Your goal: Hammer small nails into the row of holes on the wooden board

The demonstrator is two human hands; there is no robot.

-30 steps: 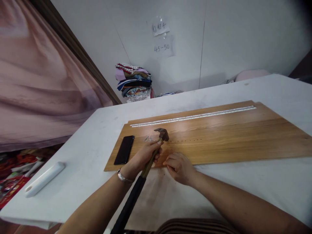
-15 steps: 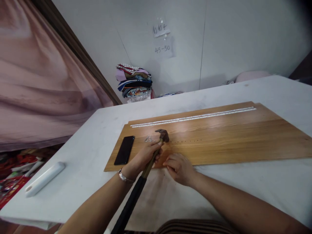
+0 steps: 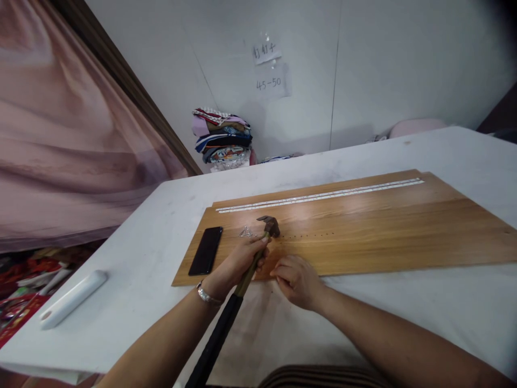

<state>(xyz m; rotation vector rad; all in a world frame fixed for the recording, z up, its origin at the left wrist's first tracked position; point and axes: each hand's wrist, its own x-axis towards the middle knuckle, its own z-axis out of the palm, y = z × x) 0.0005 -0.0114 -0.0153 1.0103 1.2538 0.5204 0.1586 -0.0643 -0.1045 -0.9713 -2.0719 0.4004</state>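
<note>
My left grip (image 3: 244,258) is wrapped around the hammer (image 3: 229,312) just below its head, which sits over the wooden board (image 3: 375,221) on the worktop (image 3: 141,242). My right grip (image 3: 298,281) curls inward at the board's near edge; I can't tell whether it encloses anything. Loose nails (image 3: 245,232) lie on the board between the hammer head and the black phone (image 3: 205,251), and a row of small dark dots (image 3: 309,235) runs rightward from the head.
</note>
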